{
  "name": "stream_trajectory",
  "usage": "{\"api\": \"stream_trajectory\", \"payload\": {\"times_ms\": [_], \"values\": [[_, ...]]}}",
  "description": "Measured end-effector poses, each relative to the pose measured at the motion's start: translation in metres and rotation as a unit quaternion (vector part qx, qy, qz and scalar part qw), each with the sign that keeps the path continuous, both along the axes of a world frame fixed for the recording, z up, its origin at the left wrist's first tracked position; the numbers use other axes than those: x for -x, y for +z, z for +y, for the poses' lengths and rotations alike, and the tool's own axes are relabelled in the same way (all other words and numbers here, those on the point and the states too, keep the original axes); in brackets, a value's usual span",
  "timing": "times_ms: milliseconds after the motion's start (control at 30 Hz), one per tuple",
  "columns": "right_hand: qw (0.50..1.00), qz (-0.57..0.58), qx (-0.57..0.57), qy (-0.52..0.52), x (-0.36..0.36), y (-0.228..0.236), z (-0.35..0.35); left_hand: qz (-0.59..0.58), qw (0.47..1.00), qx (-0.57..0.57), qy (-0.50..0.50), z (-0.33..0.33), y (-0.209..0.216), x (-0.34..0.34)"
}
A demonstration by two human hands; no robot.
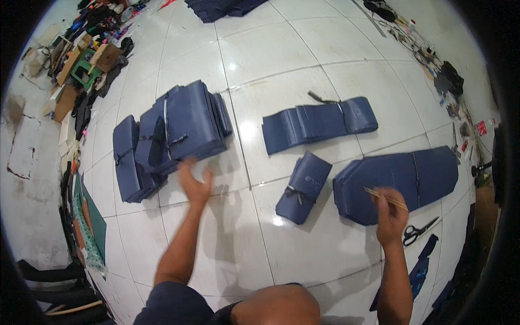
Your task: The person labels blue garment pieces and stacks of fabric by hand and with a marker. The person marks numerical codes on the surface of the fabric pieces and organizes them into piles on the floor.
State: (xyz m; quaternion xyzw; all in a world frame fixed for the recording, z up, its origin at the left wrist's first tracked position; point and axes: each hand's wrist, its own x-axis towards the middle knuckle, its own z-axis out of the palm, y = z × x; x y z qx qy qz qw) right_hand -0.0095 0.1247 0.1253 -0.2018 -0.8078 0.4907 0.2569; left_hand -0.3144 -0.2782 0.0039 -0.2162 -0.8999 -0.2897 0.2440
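My left hand (195, 183), slightly blurred, has its fingers spread and holds nothing. It is at the near edge of a large tied stack of dark blue fabric pieces (192, 119); whether it touches the stack I cannot tell. A smaller tied blue bundle (127, 157) lies against that stack's left side. My right hand (391, 216) pinches a thin yellowish pencil-like stick (398, 203) above a wide blue stack with angled corners (433, 168), bound by a dark tie. Between my hands lies a small tied blue bundle (306, 184), with a long strip-shaped bundle (319, 122) beyond it.
Black-handled scissors (414, 234) lie on the white tiled floor (238, 244) beside my right forearm, near dark blue scraps (420, 271). More blue fabric (225, 8) is at the far edge. Clutter with a green stool (85, 69) lines the left wall; cables and a black bag (449, 78) line the right.
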Motion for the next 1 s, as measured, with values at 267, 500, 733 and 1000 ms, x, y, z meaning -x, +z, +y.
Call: {"api": "stream_trajectory", "payload": {"times_ms": [267, 500, 733, 1000], "values": [[0.964, -0.084, 0.02, -0.252, -0.242, -0.026, -0.026, -0.261, 0.913, 0.22, 0.222, -0.063, 0.141, 0.184], [0.962, -0.103, -0.128, -0.219, -0.314, 0.008, -0.112, -0.456, 0.888, 0.0, -0.068, -0.068, 0.09, 0.144], [0.923, -0.069, 0.092, -0.367, -0.335, -0.041, -0.218, -0.14, 0.968, 0.033, -0.208, -0.002, 0.145, 0.059], [0.932, -0.003, 0.087, -0.353, -0.323, -0.055, -0.191, -0.232, 0.746, 0.234, -0.579, 0.207, 0.085, -0.255]]}}
